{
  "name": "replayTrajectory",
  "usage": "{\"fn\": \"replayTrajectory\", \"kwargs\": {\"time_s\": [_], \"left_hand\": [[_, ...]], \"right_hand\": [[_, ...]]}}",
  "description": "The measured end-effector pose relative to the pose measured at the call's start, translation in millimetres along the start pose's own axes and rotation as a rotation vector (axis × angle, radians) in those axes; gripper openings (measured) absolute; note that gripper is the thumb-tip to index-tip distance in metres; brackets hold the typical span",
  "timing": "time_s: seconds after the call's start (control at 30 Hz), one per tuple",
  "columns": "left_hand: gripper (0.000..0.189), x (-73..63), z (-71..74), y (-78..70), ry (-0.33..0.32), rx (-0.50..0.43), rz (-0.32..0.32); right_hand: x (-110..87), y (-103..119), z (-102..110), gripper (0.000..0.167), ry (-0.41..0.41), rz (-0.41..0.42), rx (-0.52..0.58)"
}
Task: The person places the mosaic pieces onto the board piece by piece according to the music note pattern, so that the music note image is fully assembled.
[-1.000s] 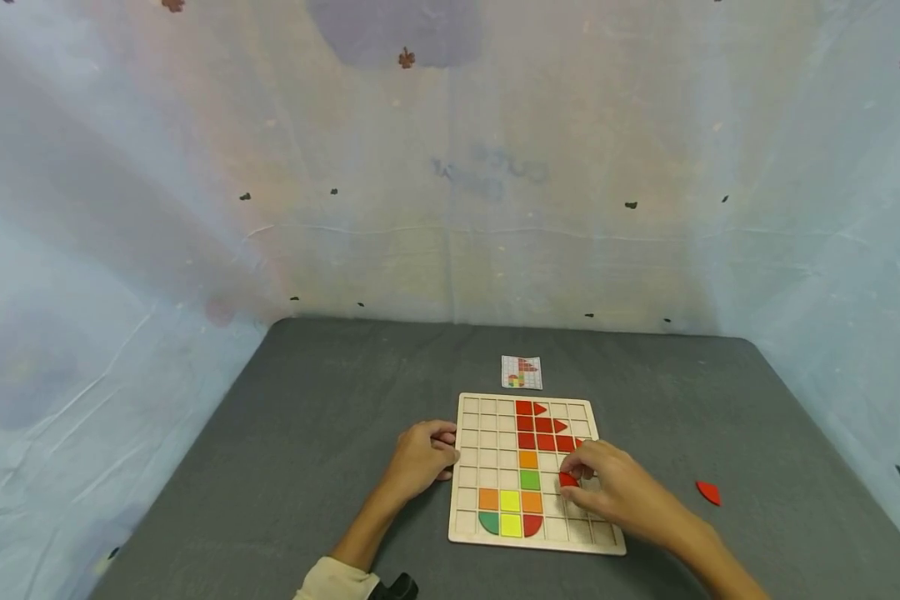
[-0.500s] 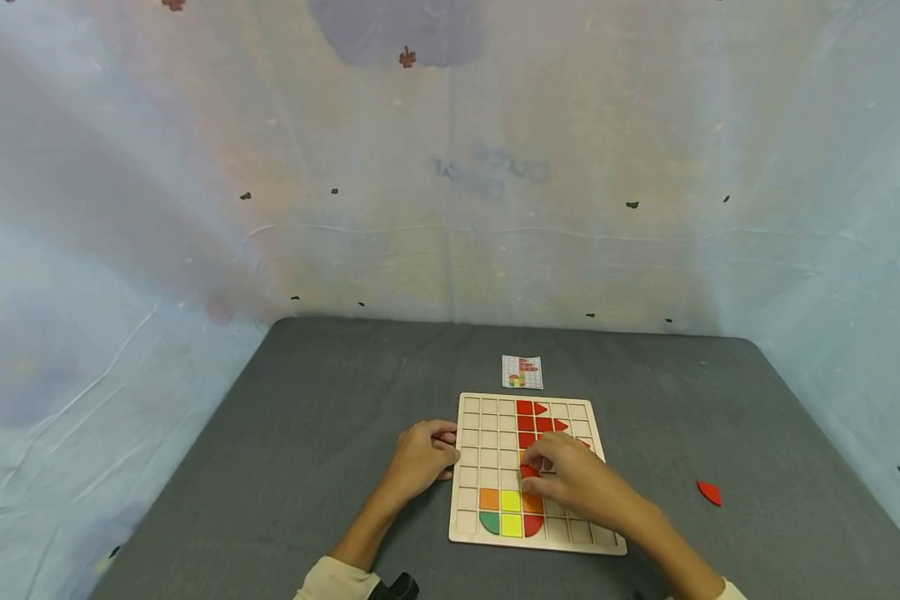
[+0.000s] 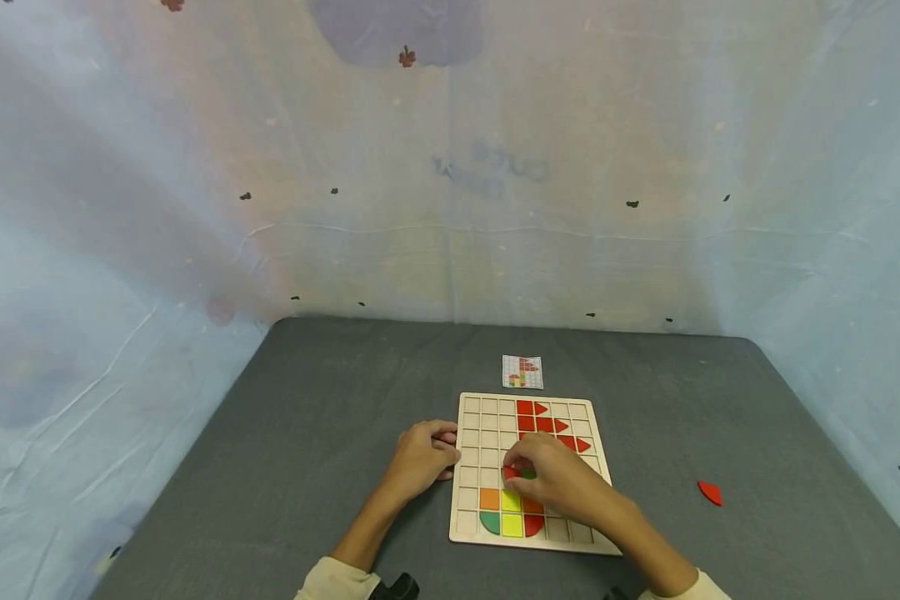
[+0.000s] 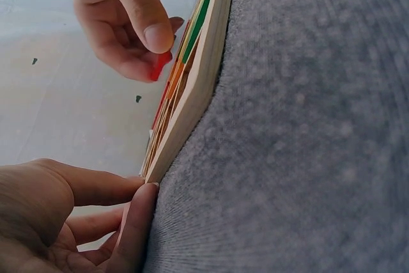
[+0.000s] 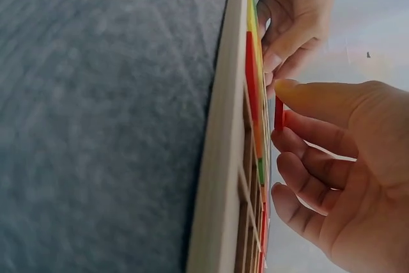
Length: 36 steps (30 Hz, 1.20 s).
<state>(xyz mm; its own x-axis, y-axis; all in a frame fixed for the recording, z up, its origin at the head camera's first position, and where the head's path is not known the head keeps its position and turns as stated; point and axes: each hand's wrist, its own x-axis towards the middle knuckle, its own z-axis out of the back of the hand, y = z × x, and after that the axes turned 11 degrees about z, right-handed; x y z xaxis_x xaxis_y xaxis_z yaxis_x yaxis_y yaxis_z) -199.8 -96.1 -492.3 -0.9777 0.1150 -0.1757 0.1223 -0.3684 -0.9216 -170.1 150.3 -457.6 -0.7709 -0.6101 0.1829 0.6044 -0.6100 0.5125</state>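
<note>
My left hand (image 3: 418,454) grips the left edge of a wooden grid board (image 3: 468,458); the left wrist view shows thumb and finger at that edge. Between the thumb and index finger of my right hand (image 3: 562,477) is a small red tile (image 5: 279,113), held just over the board. It overlaps a cell left of the green square (image 3: 528,473). Lower on the board are orange, yellow, green and dark red tiles, including a yellow square (image 3: 511,525). Red squares and triangles, such as the top red square (image 3: 524,407), fill upper cells. My right hand hides some middle cells.
A small printed pattern card (image 3: 522,372) lies behind the board. Off to the right, a loose red quarter-round tile (image 3: 709,492) lies on the grey table (image 3: 360,383). A pale sheet (image 3: 450,167) hangs behind and at both sides.
My right hand has carried the red tile leftward across the board, from the right-hand cells to left of the green square. My left hand has stayed at the edge.
</note>
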Motion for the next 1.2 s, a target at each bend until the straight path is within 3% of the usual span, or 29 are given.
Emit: {"fn": "replayTrajectory", "kwargs": {"time_s": [0.73, 1.2], "left_hand": [[0.040, 0.1, -0.5, -0.2, 0.004, 0.005, -0.015], [0.041, 0.0, -0.7, 0.3, -0.004, 0.003, -0.010]], "right_hand": [[-4.2, -2, 2, 0.016, -0.009, -0.005, 0.075], [-37.7, -20, 36, 0.021, -0.112, -0.059, 0.123]]}}
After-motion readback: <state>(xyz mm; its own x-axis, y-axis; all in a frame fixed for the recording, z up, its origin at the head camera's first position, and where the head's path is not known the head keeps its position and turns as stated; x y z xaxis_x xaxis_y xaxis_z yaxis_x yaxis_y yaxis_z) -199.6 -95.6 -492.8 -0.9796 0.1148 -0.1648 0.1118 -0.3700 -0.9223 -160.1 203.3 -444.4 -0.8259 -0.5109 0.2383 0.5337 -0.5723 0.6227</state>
